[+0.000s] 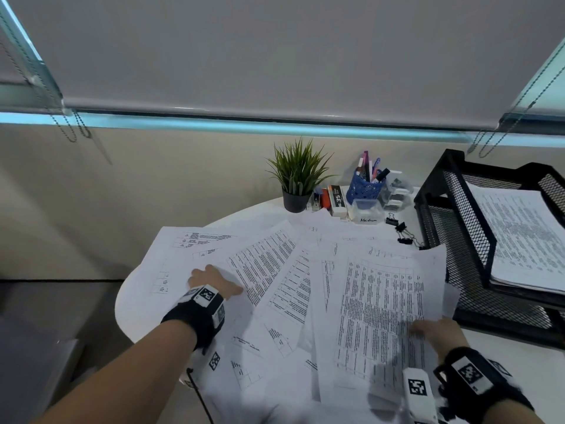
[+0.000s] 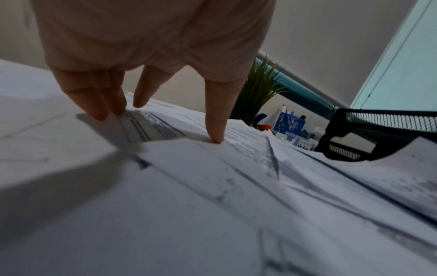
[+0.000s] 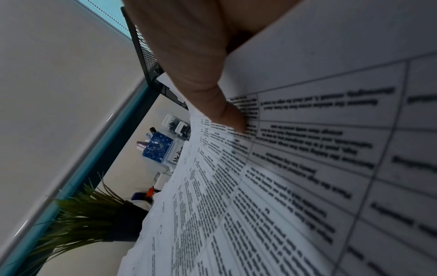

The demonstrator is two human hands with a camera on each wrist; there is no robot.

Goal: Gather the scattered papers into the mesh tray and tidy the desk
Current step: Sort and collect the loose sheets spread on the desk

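Observation:
Many printed sheets (image 1: 275,270) lie fanned and overlapping across the round white table (image 1: 133,319). My left hand (image 1: 211,280) rests on the left part of the spread, and its straight fingertips (image 2: 214,134) press down on the sheets. My right hand (image 1: 434,330) pinches the near right edge of a large table-printed sheet (image 1: 382,301); its thumb (image 3: 227,115) lies on top of the sheet and the fingers are hidden beneath. The black mesh tray (image 1: 458,228) stands at the right and holds a stack of printed papers (image 1: 526,234).
At the back of the table stand a potted plant (image 1: 298,175), a blue pen cup (image 1: 365,186), a clear box labelled Medium (image 1: 367,211) and small boxes. Black binder clips (image 1: 400,231) lie beside the tray. Some sheets overhang the table's left edge.

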